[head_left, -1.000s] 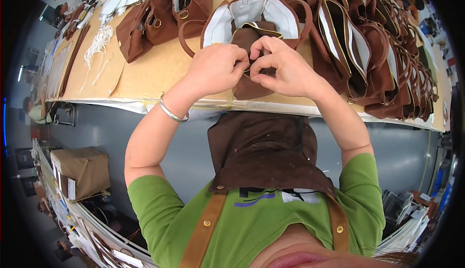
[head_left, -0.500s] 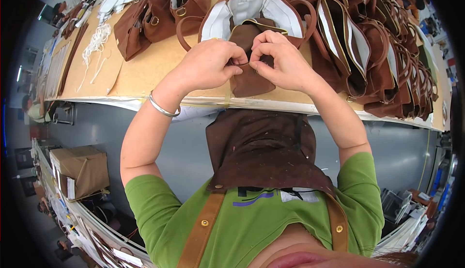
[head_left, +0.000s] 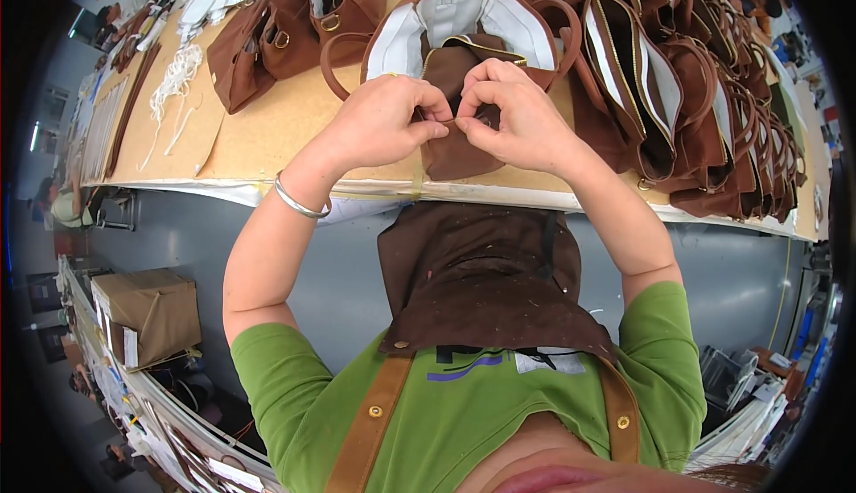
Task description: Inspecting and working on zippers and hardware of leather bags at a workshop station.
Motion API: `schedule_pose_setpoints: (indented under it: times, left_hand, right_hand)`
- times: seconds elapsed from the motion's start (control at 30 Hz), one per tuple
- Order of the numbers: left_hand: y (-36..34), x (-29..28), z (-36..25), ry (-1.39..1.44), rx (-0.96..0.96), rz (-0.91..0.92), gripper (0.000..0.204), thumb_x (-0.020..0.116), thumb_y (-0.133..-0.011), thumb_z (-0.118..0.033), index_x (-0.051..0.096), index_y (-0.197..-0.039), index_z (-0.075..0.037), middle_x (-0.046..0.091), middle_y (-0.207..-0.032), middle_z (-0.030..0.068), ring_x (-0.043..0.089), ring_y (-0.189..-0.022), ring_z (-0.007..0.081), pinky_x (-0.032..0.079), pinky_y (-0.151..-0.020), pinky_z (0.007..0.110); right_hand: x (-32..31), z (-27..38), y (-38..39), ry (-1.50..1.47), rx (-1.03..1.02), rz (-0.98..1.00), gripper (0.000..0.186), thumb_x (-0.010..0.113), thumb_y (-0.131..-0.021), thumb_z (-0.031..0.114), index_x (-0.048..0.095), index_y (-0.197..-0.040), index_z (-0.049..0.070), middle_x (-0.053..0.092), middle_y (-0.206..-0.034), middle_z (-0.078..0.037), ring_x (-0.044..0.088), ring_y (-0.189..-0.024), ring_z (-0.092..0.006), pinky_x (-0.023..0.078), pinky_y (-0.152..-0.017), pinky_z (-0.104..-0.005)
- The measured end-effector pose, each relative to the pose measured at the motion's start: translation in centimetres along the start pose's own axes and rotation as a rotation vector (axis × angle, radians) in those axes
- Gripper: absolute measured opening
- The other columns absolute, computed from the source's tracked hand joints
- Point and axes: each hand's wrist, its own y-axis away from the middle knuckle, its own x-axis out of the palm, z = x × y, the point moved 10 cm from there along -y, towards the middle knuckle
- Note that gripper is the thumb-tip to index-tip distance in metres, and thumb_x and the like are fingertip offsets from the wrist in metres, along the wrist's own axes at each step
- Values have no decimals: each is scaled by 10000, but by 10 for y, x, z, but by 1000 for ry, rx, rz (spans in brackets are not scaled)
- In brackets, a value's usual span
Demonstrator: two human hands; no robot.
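Note:
A brown handbag point(head_left: 375, 47) stands open in front of me on the table, its white inner side showing. Out of its mouth hangs a brown lining point(head_left: 459, 161) with a gold zipper point(head_left: 489, 50) along its top, draping toward the table's near edge. My left hand point(head_left: 385, 121) is closed in a pinch on a seam or fold of this lining. Close to those fingertips, my right hand point(head_left: 519, 119) also pinches the lining with thumb and forefinger. Whether thread or another small item sits between the fingers cannot be made out.
More brown handbags point(head_left: 633, 87) crowd the table's right side, several with zippers open. Others point(head_left: 276, 34) stand at the left, beside a bundle of white cord point(head_left: 178, 78). A brown-wrapped box point(head_left: 147, 315) lies behind me on the left. The table's near edge point(head_left: 535, 192) runs below my wrists.
My right fingertips have shifted slightly left and down, nearer to my left fingertips. Both hands keep their pinch on the lining.

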Motion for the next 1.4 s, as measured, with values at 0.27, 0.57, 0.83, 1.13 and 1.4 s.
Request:
schedule_pose_setpoints:
  times: [0.27, 0.57, 0.83, 1.13, 1.4]
  left_hand:
    - [-2, 8, 15, 159, -76, 38, 84, 724, -802, -9, 673, -859, 26, 619, -715, 27, 540, -661, 91, 455, -609, 264]
    - [-1, 5, 9, 129, -94, 114, 124, 751, -786, -23, 682, -880, 20, 653, -722, 38, 535, -629, 93, 460, -596, 264]
    - [-1, 4, 8, 86, -93, 103, 95, 737, -782, 4, 671, -848, 26, 675, -725, 72, 607, -655, 117, 484, -610, 282]
    - [7, -3, -5, -97, 21, -4, 121, 744, -755, -53, 652, -818, -5, 634, -732, 92, 615, -675, 239, 487, -630, 347]
    - [30, 15, -38, -518, -99, -215, 154, 682, -825, -132, 630, -962, -88, 605, -907, 78, 628, -732, 303, 502, -632, 400]
  right_hand:
    - [3, -2, -1, -16, 17, 29, 108, 703, -754, 126, 634, -794, 53, 543, -967, -54, 537, -969, -234, 446, -849, -341]
    - [2, 3, 0, 17, -40, 30, 126, 677, -751, 160, 655, -797, 45, 562, -968, -53, 546, -955, -236, 487, -806, -351]
    - [3, 3, -2, 4, -18, 34, 116, 683, -738, 141, 645, -795, 47, 557, -966, -53, 540, -952, -238, 462, -835, -349]
    - [-26, 31, 4, 233, -85, 46, 241, 711, -767, 217, 653, -950, 71, 585, -1032, -62, 606, -925, -260, 515, -769, -380]
    - [-12, 4, 5, 167, -61, 292, 312, 727, -759, 85, 657, -1062, 58, 605, -918, -80, 629, -712, -218, 517, -664, -328]
